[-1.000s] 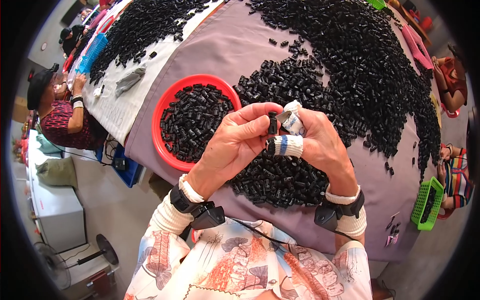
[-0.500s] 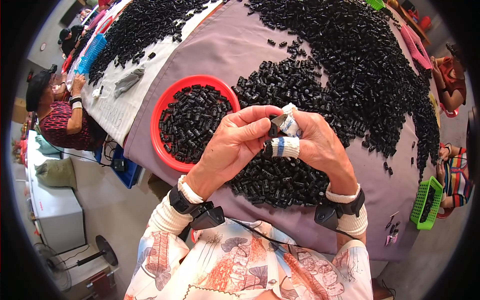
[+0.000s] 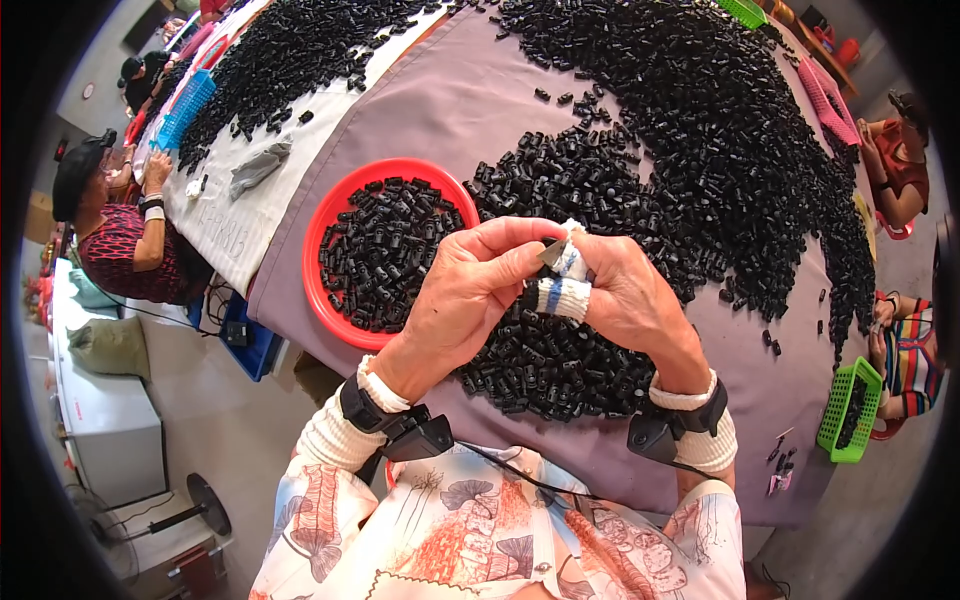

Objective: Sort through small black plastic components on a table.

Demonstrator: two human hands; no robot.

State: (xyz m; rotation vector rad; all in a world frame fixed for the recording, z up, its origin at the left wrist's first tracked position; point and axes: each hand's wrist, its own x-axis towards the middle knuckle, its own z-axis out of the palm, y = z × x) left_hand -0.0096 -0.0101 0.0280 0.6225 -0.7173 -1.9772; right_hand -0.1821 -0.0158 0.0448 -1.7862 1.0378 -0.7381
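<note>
My left hand (image 3: 462, 285) and my right hand (image 3: 640, 298) meet above a heap of small black plastic parts (image 3: 560, 370). The left thumb and forefinger are pinched together on a black plastic part, now mostly hidden by the fingers. My right hand grips a small flat grey blade (image 3: 550, 254), its tip against the left fingertips. White-and-blue knitted finger sleeves (image 3: 564, 298) wrap the right thumb and forefinger. Left of my hands, a round red basin (image 3: 313, 255) holds many of the same black parts.
More black parts (image 3: 710, 130) spread across the mauve tablecloth (image 3: 420, 110). A green basket (image 3: 850, 410) stands at the right edge, a pink basket (image 3: 828, 100) beyond it. A blue basket (image 3: 187, 108) is far left. Other people sit at both sides. A fan (image 3: 208, 503) stands lower left.
Both hands remain together in nearly the same place. The fingertips have shifted slightly, the grey blade shows more, and the black part between the fingers is less visible.
</note>
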